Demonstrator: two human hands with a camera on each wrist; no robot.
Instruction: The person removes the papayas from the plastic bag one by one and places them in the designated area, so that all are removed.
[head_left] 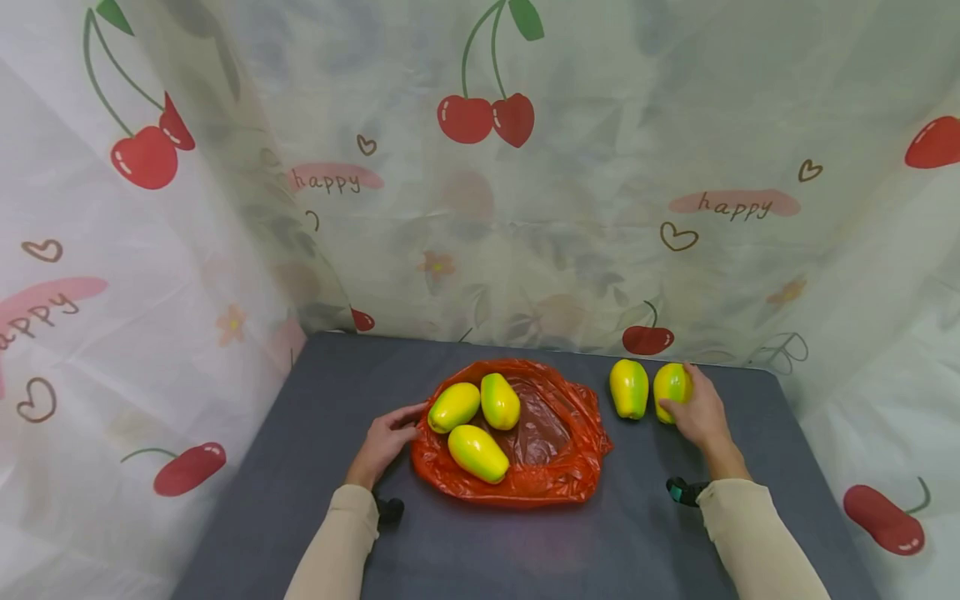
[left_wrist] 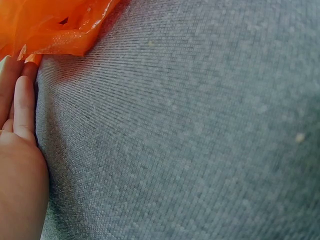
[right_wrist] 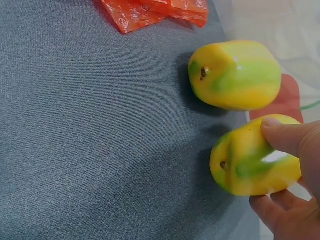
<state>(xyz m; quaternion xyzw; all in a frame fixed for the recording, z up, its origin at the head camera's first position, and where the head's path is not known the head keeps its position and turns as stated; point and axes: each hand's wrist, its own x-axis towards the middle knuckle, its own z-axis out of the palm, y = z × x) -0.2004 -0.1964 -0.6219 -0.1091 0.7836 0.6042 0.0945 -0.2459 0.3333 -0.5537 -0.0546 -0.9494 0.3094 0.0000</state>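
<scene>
A red plastic bag (head_left: 525,492) lies spread on the table with its mouth turned up. Three yellow-green papayas rest in its left half: one at the upper left (head_left: 454,407), one beside it (head_left: 500,402) and one in front (head_left: 478,454). My left hand (head_left: 384,442) touches the bag's left edge with fairly straight fingers; the bag covers some fingertips in the left wrist view. To the right of the bag, my right hand (head_left: 702,408) grips a papaya (right_wrist: 250,160), thumb on top and fingers beneath. Another papaya (right_wrist: 237,75) lies just left of the gripped one.
The dark grey table (head_left: 465,550) ends at a white curtain (head_left: 577,275) printed with cherries, which also hangs along both sides. A dark strap device (head_left: 684,492) sits at the right wrist, and another dark one (head_left: 390,510) at the left.
</scene>
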